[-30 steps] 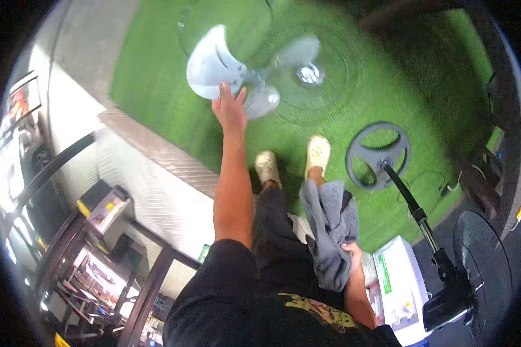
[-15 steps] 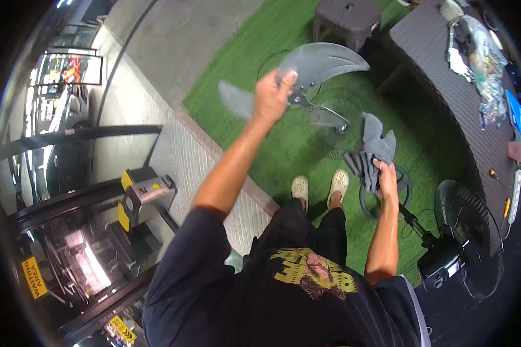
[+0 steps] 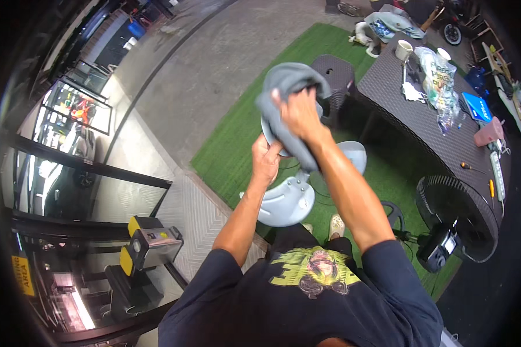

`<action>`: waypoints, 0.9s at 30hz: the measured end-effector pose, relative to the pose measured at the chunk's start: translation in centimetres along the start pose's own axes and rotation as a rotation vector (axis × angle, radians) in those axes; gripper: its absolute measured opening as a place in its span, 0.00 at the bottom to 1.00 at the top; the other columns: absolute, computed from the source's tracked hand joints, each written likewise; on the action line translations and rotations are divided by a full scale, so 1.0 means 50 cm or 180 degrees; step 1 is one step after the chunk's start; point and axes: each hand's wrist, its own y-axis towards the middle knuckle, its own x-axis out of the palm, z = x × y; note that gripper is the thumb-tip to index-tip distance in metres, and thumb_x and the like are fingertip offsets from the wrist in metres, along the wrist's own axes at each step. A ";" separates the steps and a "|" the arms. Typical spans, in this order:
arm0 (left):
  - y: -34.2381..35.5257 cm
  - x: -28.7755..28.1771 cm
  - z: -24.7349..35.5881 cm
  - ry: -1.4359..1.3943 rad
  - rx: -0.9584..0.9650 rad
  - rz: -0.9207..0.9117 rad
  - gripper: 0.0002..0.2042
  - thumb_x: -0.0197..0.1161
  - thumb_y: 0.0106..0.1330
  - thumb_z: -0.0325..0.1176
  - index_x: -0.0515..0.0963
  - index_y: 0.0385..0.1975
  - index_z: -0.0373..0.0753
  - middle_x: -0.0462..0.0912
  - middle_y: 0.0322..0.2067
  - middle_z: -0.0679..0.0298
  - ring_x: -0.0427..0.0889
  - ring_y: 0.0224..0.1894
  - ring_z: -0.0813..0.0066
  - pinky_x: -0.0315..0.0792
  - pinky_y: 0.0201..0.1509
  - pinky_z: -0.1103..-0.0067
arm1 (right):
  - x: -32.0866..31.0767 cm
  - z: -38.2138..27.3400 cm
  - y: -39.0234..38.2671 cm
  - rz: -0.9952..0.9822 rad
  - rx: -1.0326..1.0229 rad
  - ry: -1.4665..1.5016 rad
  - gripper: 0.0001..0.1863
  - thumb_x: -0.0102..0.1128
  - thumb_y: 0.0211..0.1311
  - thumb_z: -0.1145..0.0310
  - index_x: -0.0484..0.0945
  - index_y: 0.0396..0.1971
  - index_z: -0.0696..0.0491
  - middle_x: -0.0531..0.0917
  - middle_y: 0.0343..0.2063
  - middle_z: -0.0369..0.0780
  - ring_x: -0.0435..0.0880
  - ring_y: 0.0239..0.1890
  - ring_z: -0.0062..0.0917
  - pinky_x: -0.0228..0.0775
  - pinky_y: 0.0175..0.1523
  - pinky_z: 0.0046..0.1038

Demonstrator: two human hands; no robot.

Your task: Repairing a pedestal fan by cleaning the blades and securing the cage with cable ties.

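My left hand grips the upper blade of a grey three-bladed fan impeller, its other blades fanned out below and to the right. My right hand is closed on a folded grey cloth, pressed over that upper blade and hiding most of it. The hub with its bolts shows below the cloth. At my right, a black fan head lies tipped on its pole, whose round base is partly hidden behind my right forearm.
A dark woven table holds cups, a plastic bag, screwdrivers and a power strip. A stool stands beside it on green turf. Glass panels and a yellow-and-black boxy machine are at left. A grey concrete floor lies beyond.
My right hand has risen with the cloth from low at my right onto the blade. My left hand keeps hold of the impeller, now held more upright in front of me.
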 end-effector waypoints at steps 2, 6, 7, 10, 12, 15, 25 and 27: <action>-0.028 -0.009 0.001 -0.0078 -0.0049 0.0073 0.10 0.54 0.64 0.27 0.71 0.43 0.31 0.77 0.36 0.62 0.78 0.33 0.76 0.79 0.37 0.73 | -0.033 0.012 0.066 -0.0793 0.1008 -0.0258 0.31 0.37 0.67 0.49 0.77 0.30 0.64 0.79 0.37 0.55 0.77 0.41 0.48 0.60 0.56 0.47; -0.029 -0.058 0.024 -0.0273 0.0013 0.0587 0.12 0.53 0.65 0.28 0.69 0.47 0.33 0.76 0.38 0.60 0.78 0.35 0.73 0.81 0.33 0.69 | -0.184 -0.022 0.111 0.1029 0.2154 0.4653 0.27 0.33 0.67 0.53 0.75 0.41 0.60 0.81 0.38 0.46 0.80 0.42 0.36 0.71 0.51 0.37; -0.021 -0.070 0.030 -0.0176 -0.0037 0.0529 0.13 0.52 0.66 0.29 0.67 0.48 0.34 0.75 0.41 0.59 0.78 0.38 0.70 0.81 0.35 0.67 | -0.227 -0.017 0.100 0.0852 0.1472 0.5362 0.26 0.33 0.66 0.53 0.74 0.44 0.60 0.81 0.40 0.46 0.80 0.44 0.35 0.71 0.52 0.36; -0.013 -0.074 0.027 -0.0518 0.0038 0.0514 0.17 0.53 0.64 0.29 0.65 0.51 0.31 0.76 0.44 0.54 0.79 0.43 0.63 0.80 0.40 0.62 | -0.367 -0.052 0.029 0.0994 0.0657 0.5272 0.25 0.37 0.64 0.56 0.71 0.47 0.61 0.78 0.45 0.46 0.79 0.46 0.32 0.70 0.55 0.36; -0.026 -0.052 0.057 -0.0886 0.0118 0.0770 0.18 0.51 0.63 0.30 0.65 0.52 0.32 0.75 0.47 0.54 0.77 0.46 0.61 0.77 0.41 0.62 | -0.421 -0.153 -0.044 0.1361 0.0842 0.2737 0.24 0.41 0.63 0.57 0.70 0.48 0.63 0.78 0.46 0.46 0.79 0.46 0.33 0.69 0.57 0.37; -0.039 -0.050 0.031 -0.1729 -0.0299 0.0221 0.20 0.46 0.66 0.39 0.65 0.55 0.36 0.73 0.51 0.55 0.74 0.51 0.61 0.71 0.47 0.64 | -0.419 -0.220 -0.203 0.0914 0.1366 0.3243 0.24 0.46 0.62 0.59 0.69 0.50 0.63 0.77 0.46 0.47 0.78 0.47 0.33 0.68 0.56 0.38; -0.059 0.113 0.026 -0.2515 -0.1162 -0.0779 0.31 0.34 0.69 0.57 0.55 0.64 0.41 0.65 0.60 0.52 0.62 0.62 0.48 0.46 0.63 0.45 | -0.285 -0.253 -0.492 -0.1849 0.0752 -0.0173 0.27 0.48 0.59 0.56 0.68 0.53 0.59 0.71 0.51 0.55 0.68 0.56 0.47 0.54 0.62 0.41; -0.046 0.122 0.053 -0.2517 -0.0829 -0.0514 0.32 0.35 0.68 0.58 0.53 0.65 0.41 0.64 0.60 0.52 0.62 0.62 0.48 0.48 0.62 0.43 | -0.316 -0.269 -0.549 -0.2649 0.1184 -0.0036 0.25 0.47 0.60 0.57 0.69 0.52 0.59 0.72 0.50 0.54 0.68 0.55 0.46 0.55 0.62 0.41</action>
